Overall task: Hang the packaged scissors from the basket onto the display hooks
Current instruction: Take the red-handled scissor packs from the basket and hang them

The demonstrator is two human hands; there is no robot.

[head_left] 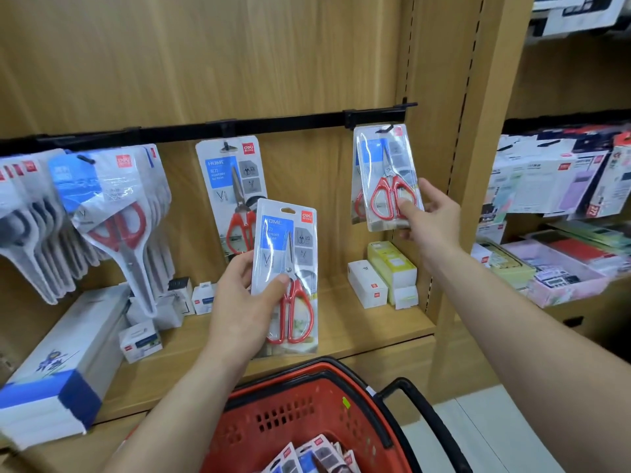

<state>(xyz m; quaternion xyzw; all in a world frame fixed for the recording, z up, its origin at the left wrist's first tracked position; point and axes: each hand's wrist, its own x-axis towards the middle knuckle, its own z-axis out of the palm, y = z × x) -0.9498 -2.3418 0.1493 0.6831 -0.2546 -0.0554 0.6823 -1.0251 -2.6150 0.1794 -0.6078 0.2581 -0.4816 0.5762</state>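
- Left hand point(244, 307) raised, fingers and thumb curled round a red-handled scissors pack point(286, 278), upright above the red basket point(307, 414).
- Right hand point(432, 213) outstretched, pinching the lower edge of another scissors pack point(387, 179) hanging on a display hook point(386, 128).

Light wood-grain back panel point(205, 56) fills bay. Black rail point(290, 126) crosses it, ending near wooden upright point(478, 165) at right. Dark slotted strips run down upright. Wooden shelf point(358, 322) below rail. Neighbouring bay point(563, 80) beyond upright. Pale floor point(478, 438) bottom right. Even light.
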